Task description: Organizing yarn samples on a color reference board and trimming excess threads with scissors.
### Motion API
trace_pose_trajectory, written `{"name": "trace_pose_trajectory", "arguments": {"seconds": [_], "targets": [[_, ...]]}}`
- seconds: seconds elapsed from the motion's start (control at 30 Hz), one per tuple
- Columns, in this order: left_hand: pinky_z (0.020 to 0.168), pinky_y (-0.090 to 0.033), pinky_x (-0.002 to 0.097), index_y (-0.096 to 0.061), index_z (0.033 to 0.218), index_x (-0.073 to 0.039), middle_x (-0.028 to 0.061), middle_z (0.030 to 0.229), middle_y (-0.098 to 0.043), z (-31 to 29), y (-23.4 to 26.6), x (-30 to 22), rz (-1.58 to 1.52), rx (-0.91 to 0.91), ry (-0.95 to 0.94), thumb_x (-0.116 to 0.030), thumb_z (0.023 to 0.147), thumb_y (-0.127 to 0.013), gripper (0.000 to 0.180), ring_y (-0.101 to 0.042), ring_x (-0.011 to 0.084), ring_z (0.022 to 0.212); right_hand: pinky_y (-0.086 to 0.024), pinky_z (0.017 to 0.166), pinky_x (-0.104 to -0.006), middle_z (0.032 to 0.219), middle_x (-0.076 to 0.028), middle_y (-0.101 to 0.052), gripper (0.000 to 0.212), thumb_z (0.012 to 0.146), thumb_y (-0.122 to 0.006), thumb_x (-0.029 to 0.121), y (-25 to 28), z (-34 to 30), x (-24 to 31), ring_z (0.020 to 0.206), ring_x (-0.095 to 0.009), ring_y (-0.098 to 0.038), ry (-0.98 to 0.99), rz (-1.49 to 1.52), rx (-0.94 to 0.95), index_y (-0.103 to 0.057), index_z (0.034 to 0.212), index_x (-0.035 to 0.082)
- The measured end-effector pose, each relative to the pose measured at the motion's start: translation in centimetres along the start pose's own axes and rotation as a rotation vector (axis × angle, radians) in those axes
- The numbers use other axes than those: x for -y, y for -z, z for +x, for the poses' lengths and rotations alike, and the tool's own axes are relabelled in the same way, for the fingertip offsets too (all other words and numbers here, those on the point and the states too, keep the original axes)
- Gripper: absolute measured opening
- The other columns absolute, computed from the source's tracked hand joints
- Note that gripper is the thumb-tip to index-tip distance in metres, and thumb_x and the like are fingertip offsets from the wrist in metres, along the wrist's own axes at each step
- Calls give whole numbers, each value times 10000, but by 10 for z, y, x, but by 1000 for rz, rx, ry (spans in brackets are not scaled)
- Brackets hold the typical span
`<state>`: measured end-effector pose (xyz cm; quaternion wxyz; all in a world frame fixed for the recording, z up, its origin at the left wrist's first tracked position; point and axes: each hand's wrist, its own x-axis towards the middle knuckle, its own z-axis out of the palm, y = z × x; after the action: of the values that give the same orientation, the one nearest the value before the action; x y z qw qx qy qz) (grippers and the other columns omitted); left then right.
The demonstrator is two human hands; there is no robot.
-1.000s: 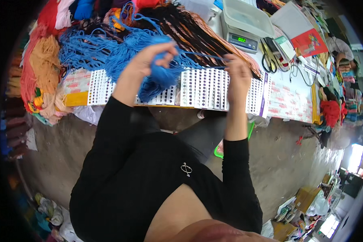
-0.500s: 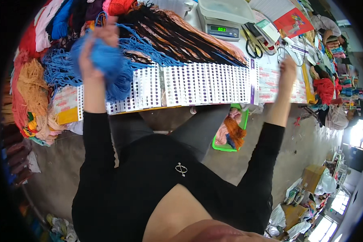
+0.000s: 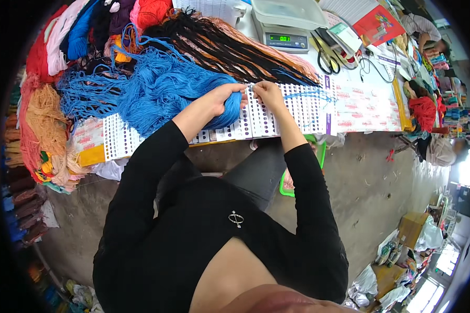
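Note:
A large bundle of blue yarn lies across the printed cards on the table. My left hand is closed around its right end. Close beside it, my right hand pinches a few thin strands, and loose blue ends trail out to its right. The fingertips of both hands nearly meet in front of me. Beneath them lie white cards with rows of dark holes. Behind the hands stretches a long bundle of black and orange yarn.
At the back stands a digital scale with a clear plastic tray. Scissors lie right of it, near a cable. Red, pink and tan yarn hangs over the left edge. A green basket sits under the table.
The blue yarn has come down onto the table and spread rightward. My left hand has moved right with its end. My right hand has come in from the right to meet it.

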<state>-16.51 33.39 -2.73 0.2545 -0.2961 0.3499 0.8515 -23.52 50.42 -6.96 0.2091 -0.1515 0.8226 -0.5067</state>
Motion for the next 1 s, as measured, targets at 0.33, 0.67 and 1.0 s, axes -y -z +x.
{"name": "trace_pose_trajectory", "arguments": {"seconds": [0.33, 0.67, 1.0], "targets": [[443, -432, 241, -614, 678, 13, 88, 644, -605, 51, -9, 6, 495, -235, -242, -84, 757, -551, 140, -550, 135, 510, -375, 463, -194, 622, -8, -566, 148, 769, -628, 134, 1, 6, 5, 504, -70, -485, -66, 177, -50, -642, 821, -4], [410, -391, 181, -623, 751, -47, 51, 650, -587, 3, 23, -58, 221, 15, -181, -138, 741, -684, 110, -506, 77, 508, -450, 607, -357, 685, -57, -645, 229, 769, -574, 338, -8, -16, 12, 677, -254, -621, 27, -332, -260, -646, 801, 124], [420, -381, 140, -482, 1193, -12, 190, 1208, -499, -49, 18, -77, -169, 566, -294, -54, 859, -490, 337, -432, 34, 525, -449, 618, -392, 714, -108, -646, 230, 797, -571, 337, -20, -23, 14, 698, -311, -621, 70, -426, -366, -644, 827, 122]]}}
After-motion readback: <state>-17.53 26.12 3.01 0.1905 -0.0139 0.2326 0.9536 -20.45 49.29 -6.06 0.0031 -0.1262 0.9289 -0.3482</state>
